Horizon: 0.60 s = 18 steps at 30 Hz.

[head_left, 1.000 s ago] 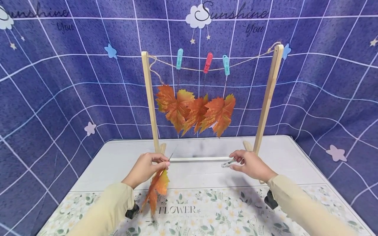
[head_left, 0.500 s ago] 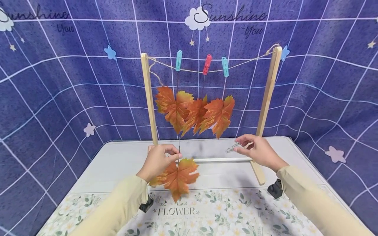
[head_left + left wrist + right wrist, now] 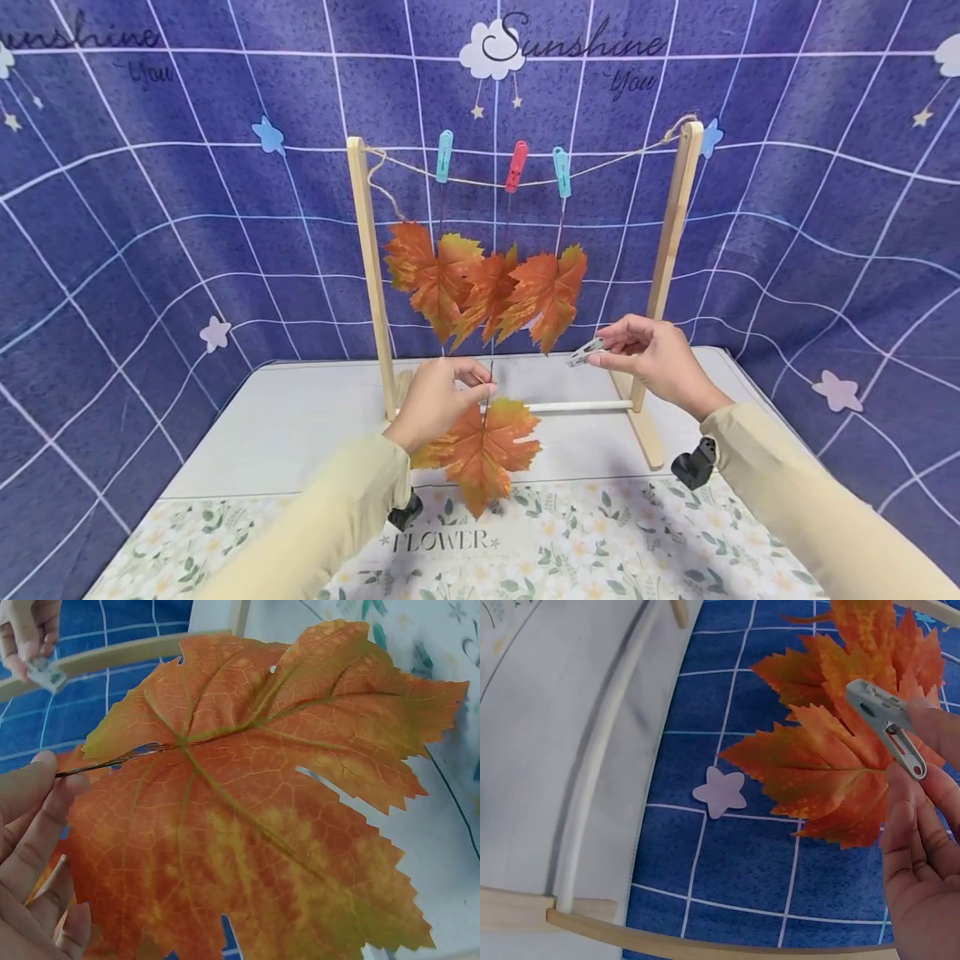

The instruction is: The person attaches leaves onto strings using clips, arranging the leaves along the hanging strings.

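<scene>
My left hand [image 3: 442,398] pinches the thin dark stem of an orange and yellow artificial maple leaf [image 3: 483,450], which hangs blade down over the table. In the left wrist view the leaf blade [image 3: 255,780] spreads wide beyond the thumb and fingertip. To the right, my right hand [image 3: 656,358] pinches a pale grey clothespin [image 3: 587,352] between thumb and fingers. The right wrist view shows this clothespin [image 3: 889,727] up close, overlapping the hanging leaves. Above both hands, similar leaves [image 3: 551,292] dangle from a twine line [image 3: 480,182], held by teal [image 3: 444,157] and red [image 3: 516,167] clothespins.
A wooden frame with a left post [image 3: 371,275] and a right post [image 3: 671,233] carries the twine. A white crossbar [image 3: 577,407] joins the posts low down. The table has a flowered mat [image 3: 592,533], and a blue gridded cloth [image 3: 247,250] stands behind.
The left hand has moved right and slightly up with its leaf, whose face has turned toward the head camera. My right hand has risen with the grey clothespin.
</scene>
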Available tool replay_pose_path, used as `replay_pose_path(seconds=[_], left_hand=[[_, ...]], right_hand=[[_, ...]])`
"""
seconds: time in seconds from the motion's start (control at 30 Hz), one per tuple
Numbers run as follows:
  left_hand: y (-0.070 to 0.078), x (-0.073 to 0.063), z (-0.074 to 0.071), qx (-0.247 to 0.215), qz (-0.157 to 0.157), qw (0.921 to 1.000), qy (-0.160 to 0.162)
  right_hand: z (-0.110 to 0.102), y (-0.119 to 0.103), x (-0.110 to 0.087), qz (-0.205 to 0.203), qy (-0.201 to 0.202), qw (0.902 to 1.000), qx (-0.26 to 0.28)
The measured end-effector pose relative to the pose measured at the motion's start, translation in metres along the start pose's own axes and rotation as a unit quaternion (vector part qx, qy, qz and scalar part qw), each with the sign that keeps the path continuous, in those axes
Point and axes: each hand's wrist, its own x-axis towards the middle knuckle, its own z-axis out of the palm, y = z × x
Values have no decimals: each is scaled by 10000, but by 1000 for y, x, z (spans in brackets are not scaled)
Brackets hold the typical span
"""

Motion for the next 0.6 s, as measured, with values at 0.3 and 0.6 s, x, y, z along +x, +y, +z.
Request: replay_pose_path(seconds=[0.3, 0.6], left_hand=[[23, 11, 19, -62, 117, 9998, -152], [55, 31, 31, 54, 114, 9998, -176]], right_hand=[[-19, -8, 1, 53, 224, 9997, -32], [-31, -19, 8, 150, 328, 9989, 289]])
